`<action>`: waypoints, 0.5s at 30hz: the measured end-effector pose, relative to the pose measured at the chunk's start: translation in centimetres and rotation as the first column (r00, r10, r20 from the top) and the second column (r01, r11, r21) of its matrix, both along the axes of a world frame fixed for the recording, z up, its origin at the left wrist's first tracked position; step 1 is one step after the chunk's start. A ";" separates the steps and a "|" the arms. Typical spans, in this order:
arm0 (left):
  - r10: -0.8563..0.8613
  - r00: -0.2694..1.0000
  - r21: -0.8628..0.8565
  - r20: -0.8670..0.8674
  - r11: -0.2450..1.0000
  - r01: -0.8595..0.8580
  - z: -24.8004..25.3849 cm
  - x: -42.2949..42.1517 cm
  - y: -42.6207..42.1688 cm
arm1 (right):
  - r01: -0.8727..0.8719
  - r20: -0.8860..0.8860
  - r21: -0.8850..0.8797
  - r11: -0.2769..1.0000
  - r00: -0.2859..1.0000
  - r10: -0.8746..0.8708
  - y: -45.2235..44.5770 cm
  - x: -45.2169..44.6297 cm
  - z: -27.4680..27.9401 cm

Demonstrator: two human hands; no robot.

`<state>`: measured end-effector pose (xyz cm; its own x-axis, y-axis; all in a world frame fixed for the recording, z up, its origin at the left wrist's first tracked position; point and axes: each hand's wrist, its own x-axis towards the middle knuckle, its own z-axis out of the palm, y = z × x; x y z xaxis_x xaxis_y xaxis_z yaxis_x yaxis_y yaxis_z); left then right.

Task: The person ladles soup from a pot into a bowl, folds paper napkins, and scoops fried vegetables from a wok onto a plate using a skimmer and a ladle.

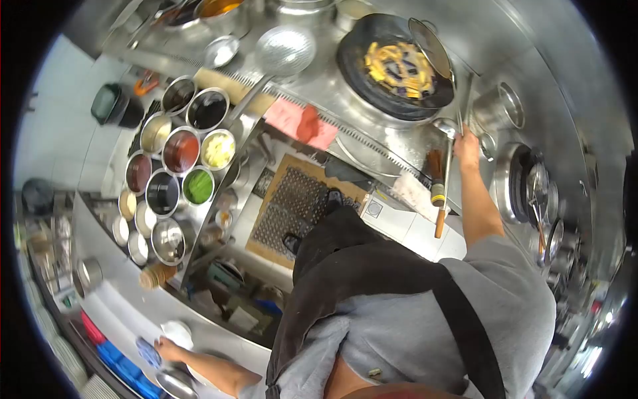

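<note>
At the stove my right hand (467,147) is closed round the long handle of a round strainer (430,48), whose head rests over the right rim of a black wok (359,80). Yellow and dark purple food pieces (399,70) lie in the wok. Close to that hand are a steel ladle (444,126) and a brush (436,179). My left hand (170,349) reaches to the counter at lower left, its fingers closed at the edge of a blue-and-white thing (148,352), of a kind I cannot make out. A white bowl (177,334) stands beside it.
Several steel pots of sauces and chopped ingredients (181,150) stand to the left. A large perforated ladle (286,51) and a pink cloth (300,124) lie along the stove. Steel pots (498,106) stand at right. A rubber mat (292,203) covers the floor.
</note>
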<state>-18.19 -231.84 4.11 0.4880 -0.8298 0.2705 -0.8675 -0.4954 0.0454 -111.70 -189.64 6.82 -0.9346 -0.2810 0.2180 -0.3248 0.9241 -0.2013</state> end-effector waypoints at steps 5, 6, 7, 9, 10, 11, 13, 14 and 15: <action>-0.018 0.995 -0.571 -0.098 0.820 -0.041 5.9 -14.6 0.0 | 0.209 0.254 -0.252 0.945 0.956 -0.144 -0.8 0.4 1.8; -0.116 0.978 -0.592 -0.176 0.805 -0.011 6.1 -17.5 -0.2 | 0.232 0.317 -0.259 0.938 0.937 -0.144 -0.7 0.8 2.1; -0.215 0.945 -0.616 -0.246 0.787 0.018 6.0 -20.6 -0.6 | 0.254 0.380 -0.264 0.930 0.914 -0.142 -0.7 1.3 2.4; -0.512 0.854 -0.664 -0.096 0.672 0.328 5.5 -28.6 -0.3 | 0.283 0.431 -0.381 0.880 0.897 -0.102 -0.6 1.4 1.8; -0.605 0.758 -0.615 -0.245 0.701 0.361 4.3 -31.8 -0.5 | 0.327 0.555 -0.479 0.815 0.832 -0.008 -0.1 0.5 -0.1; -0.677 0.656 -0.608 -0.335 0.687 0.398 2.7 -35.1 -1.3 | 0.384 0.653 -0.559 0.735 0.750 0.104 0.2 -0.1 -1.3; -0.734 0.475 -0.514 -0.485 0.679 0.525 2.2 -43.6 -1.4 | 0.468 0.682 -0.660 0.588 0.702 0.208 -1.1 1.0 -1.1; -0.754 0.475 -0.434 -0.454 0.653 0.621 2.2 -47.6 -1.5 | 0.547 0.688 -0.717 0.433 0.656 0.311 -2.0 1.6 -1.0; -0.809 0.283 -0.515 -0.515 0.556 0.652 0.8 -50.8 -2.4 | 0.549 0.687 -0.719 0.426 0.654 0.316 -2.5 1.8 -1.5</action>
<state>-69.03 -234.27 4.93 -0.2129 -0.9076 0.3619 -0.5367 0.4181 0.7329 -109.93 -192.17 5.33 -0.8789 -0.2305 -0.4176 0.4001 0.1204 -0.9085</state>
